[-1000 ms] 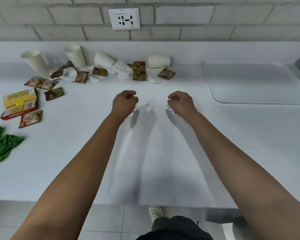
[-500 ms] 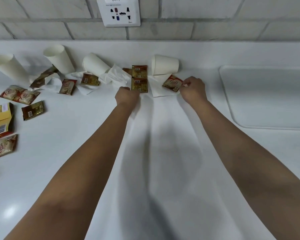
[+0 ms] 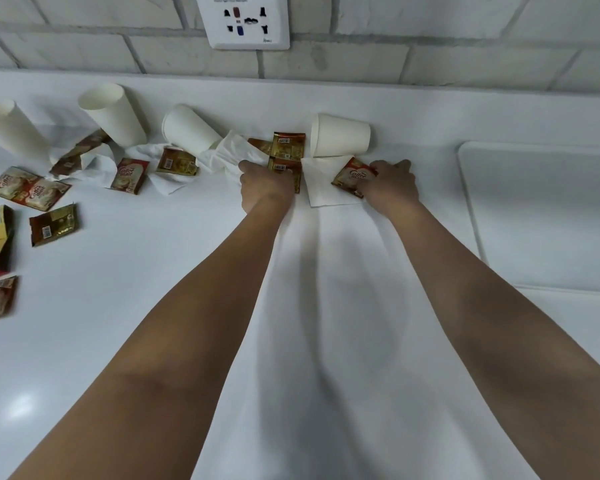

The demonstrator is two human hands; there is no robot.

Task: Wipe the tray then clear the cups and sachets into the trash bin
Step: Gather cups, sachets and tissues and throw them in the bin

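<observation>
Left hand (image 3: 265, 187) grasps a brown sachet (image 3: 284, 168) on the counter (image 3: 136, 271). Right hand (image 3: 390, 187) grasps a creamer sachet (image 3: 352, 174) on a napkin (image 3: 326, 192), beside a tipped cup (image 3: 340, 140). Tray (image 3: 548, 216) lies right, well apart.

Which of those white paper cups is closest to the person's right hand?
The rightmost cup, lying against the wall just above the right hand. The other three cups lie further left.
</observation>
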